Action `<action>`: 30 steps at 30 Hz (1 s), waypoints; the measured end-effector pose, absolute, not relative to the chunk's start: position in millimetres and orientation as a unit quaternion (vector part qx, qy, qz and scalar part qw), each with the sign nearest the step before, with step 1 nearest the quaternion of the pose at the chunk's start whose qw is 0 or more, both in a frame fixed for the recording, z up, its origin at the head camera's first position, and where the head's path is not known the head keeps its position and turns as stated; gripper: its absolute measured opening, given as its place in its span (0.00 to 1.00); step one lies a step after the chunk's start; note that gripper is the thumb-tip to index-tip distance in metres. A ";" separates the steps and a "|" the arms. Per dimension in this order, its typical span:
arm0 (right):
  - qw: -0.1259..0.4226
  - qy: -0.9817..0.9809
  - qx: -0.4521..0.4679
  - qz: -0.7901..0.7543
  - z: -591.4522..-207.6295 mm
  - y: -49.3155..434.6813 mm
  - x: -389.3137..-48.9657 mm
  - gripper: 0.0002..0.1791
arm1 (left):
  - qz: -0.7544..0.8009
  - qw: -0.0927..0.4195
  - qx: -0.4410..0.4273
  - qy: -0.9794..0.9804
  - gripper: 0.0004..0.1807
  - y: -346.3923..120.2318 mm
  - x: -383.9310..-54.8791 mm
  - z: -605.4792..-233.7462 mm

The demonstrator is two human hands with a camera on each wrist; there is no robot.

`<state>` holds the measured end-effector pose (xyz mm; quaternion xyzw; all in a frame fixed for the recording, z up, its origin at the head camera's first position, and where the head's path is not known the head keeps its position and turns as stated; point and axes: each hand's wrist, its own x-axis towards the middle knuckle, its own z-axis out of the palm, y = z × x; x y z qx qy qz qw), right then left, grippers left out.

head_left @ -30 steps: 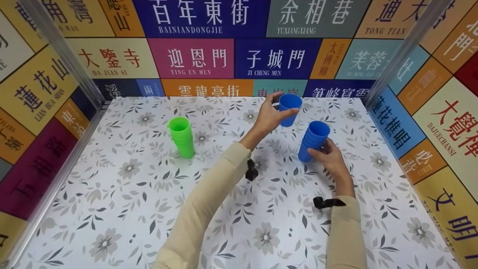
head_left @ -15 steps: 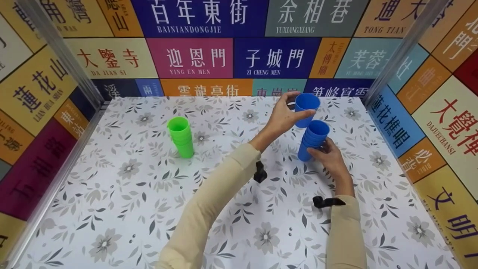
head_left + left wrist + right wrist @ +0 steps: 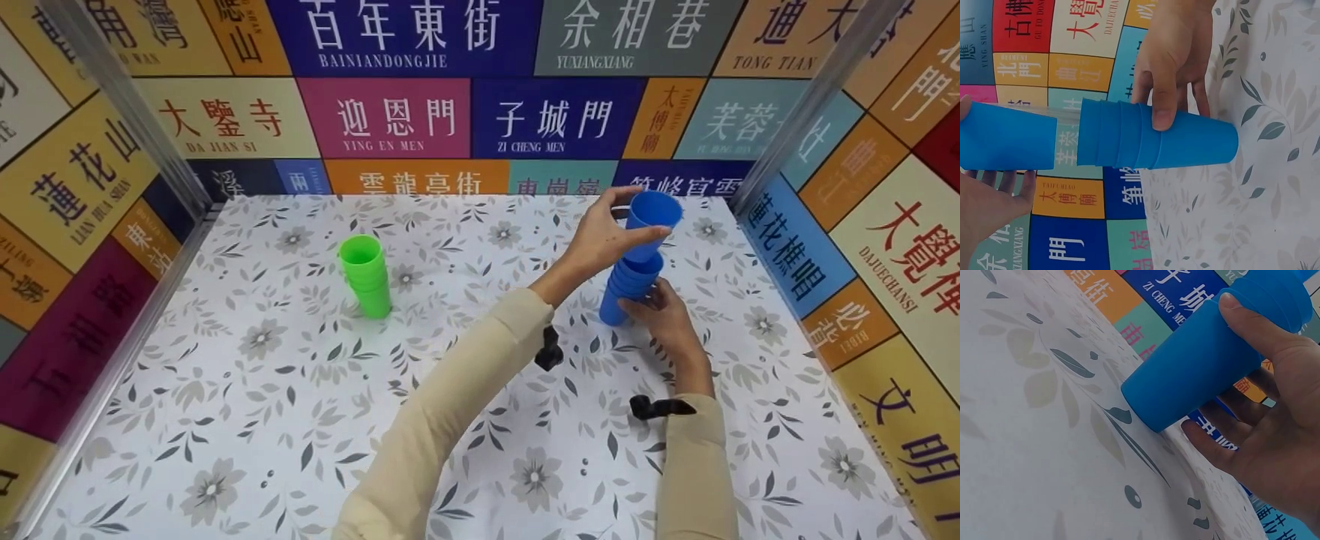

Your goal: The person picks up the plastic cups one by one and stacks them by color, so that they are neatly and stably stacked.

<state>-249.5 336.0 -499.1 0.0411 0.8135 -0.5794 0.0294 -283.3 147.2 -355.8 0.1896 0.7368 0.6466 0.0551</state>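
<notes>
A single blue cup (image 3: 651, 214) is held upright in my left hand (image 3: 600, 234), thumb on its near side and fingers behind. It hangs directly over a stack of nested blue cups (image 3: 615, 306). In the left wrist view, a gap separates the raised cup (image 3: 1008, 135) from the stack's top rim (image 3: 1089, 132). My right hand (image 3: 666, 319) grips the stack low on its right side. In the right wrist view, its thumb presses the wall of the stack (image 3: 1190, 368), whose base is at the table. Farther left stands a stack of nested green cups (image 3: 367, 281).
A white cloth with grey flowers and leaves covers the table (image 3: 450, 465). Behind it rises a wall of coloured name panels (image 3: 397, 116), with similar side walls at left and right. Black camera mounts (image 3: 660, 407) sit at both wrists.
My left hand has carried the single blue cup to the right, from beside the blue stack to above it. My right hand and the green cups have stayed in place.
</notes>
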 end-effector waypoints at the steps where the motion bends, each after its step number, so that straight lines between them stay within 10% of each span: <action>1: 0.028 0.816 0.039 -0.576 -499.1 336.1 -249.3 0.55 | 0.642 0.056 0.190 0.740 0.39 149.2 -282.8 -356.2; 30: 0.034 0.827 0.031 -0.561 -498.0 337.5 -248.3 0.53 | 0.611 0.069 0.187 0.766 0.39 159.5 -285.5 -383.8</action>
